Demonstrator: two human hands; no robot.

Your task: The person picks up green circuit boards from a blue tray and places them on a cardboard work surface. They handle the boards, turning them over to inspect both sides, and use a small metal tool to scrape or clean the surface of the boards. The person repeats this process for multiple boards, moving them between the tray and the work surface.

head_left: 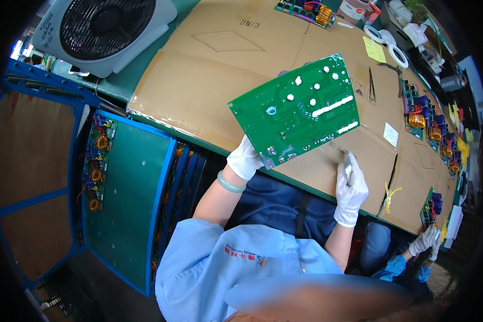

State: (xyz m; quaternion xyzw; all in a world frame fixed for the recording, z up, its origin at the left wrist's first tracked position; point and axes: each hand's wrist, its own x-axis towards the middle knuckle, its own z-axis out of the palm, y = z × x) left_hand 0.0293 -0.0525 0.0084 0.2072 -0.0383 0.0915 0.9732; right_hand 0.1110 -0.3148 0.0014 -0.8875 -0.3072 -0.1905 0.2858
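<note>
A large green circuit board point(284, 123) is tilted up over the bench, its solder side facing me with white blobs and strips on it. My left hand point(245, 158), in a white glove, grips its lower left corner. White-gloved too, my right hand point(352, 188) is closed around a slim silver-grey tool point(349, 170) whose exact kind I cannot make out. The tool is apart from the board, below its right end. The components on the board's other side are almost wholly hidden.
Cardboard point(225, 70) covers the bench. A box fan point(106, 32) stands far left; a blue-framed rack point(161, 214) with boards is at left. Several boards point(434, 129) line the right, near tape rolls point(397, 55) and tweezers point(371, 83). A co-worker's gloved hands point(425, 241) work lower right.
</note>
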